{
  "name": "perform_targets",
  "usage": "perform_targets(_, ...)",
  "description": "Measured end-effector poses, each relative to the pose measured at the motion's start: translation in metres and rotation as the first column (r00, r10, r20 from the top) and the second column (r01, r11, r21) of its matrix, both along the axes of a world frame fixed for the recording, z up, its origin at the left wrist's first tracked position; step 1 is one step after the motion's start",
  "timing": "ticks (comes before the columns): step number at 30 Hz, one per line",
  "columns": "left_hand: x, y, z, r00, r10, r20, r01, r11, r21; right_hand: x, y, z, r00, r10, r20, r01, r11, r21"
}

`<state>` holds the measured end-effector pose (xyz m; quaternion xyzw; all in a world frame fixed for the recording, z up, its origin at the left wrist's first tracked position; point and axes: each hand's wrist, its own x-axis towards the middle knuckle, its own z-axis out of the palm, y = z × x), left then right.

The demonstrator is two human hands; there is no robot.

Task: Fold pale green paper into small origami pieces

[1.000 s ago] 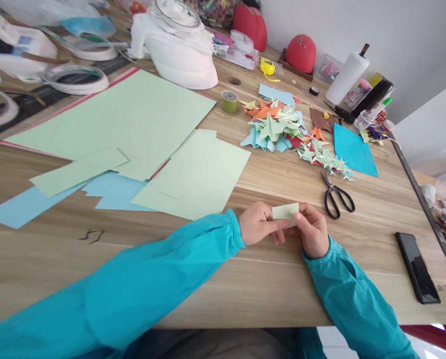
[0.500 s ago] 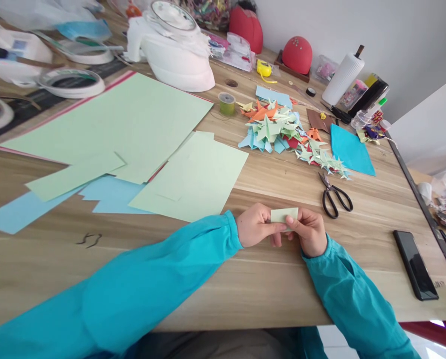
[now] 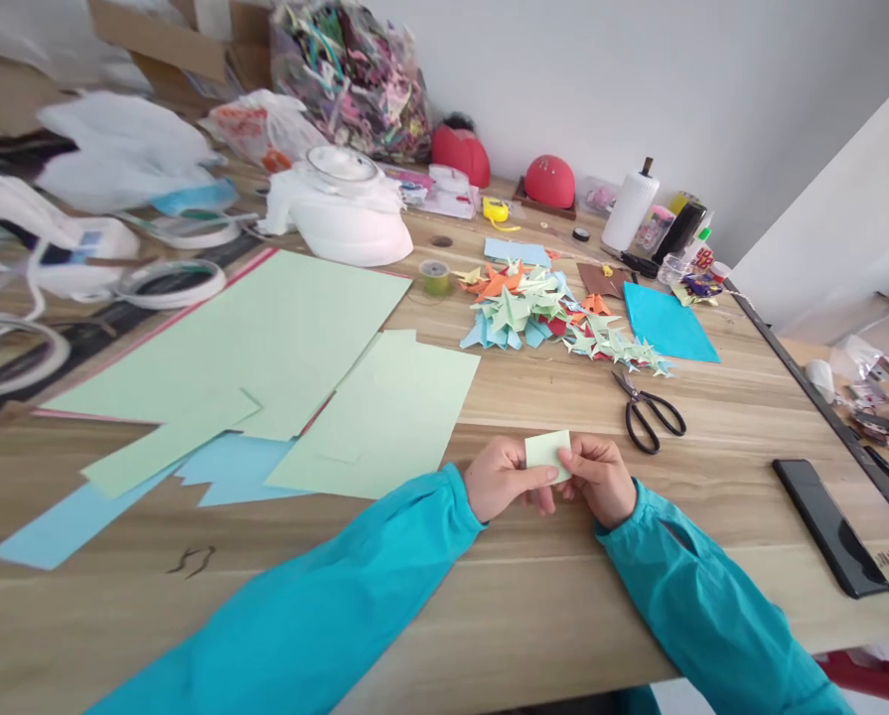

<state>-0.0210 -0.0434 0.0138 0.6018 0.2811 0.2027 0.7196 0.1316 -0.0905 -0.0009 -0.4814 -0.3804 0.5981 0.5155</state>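
A small pale green piece of paper (image 3: 546, 451) is pinched between both hands, a little above the wooden table. My left hand (image 3: 500, 480) grips its left side, with the thumb along the lower edge. On the right edge, the thumb and fingers of my right hand (image 3: 603, 479) are closed. Some fingertips are hidden behind the paper. Black-handled scissors (image 3: 649, 407) lie beyond my right hand, tips apart. Light green sheets (image 3: 384, 427) lie to the left of my left hand. Farther back is a pile of folded paper stars (image 3: 515, 310) in green, blue, orange and red.
A black phone (image 3: 831, 526) lies at the right of the table. A turquoise cloth (image 3: 671, 323) rests beyond the scissors. Back left stand a white rounded object (image 3: 351, 214) and rolls of tape (image 3: 168, 285). A yellow tape measure (image 3: 496, 210) and red pincushion (image 3: 550, 183) sit near the wall.
The camera view has tilted up, showing more of the back wall. The green paper looks narrower and taller now, turned or folded differently. Both hands still hold it.
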Motion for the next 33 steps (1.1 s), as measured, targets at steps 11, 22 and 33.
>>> perform_targets(11,0.004,0.01,-0.003,0.991,-0.011,0.137,0.012,1.0,-0.001,-0.011,0.011,0.002,0.984,0.136,0.118,-0.146,0.986,0.076)
perform_targets(22,0.006,0.027,-0.016,0.954,0.143,0.262,-0.07,0.961,-0.267,-0.035,0.038,0.0,0.987,0.02,-0.158,-0.013,0.999,0.045)
perform_targets(33,0.004,0.021,-0.021,0.953,0.28,0.118,-0.247,0.94,-0.234,-0.027,0.035,-0.012,0.993,-0.088,-0.076,0.091,0.995,0.043)
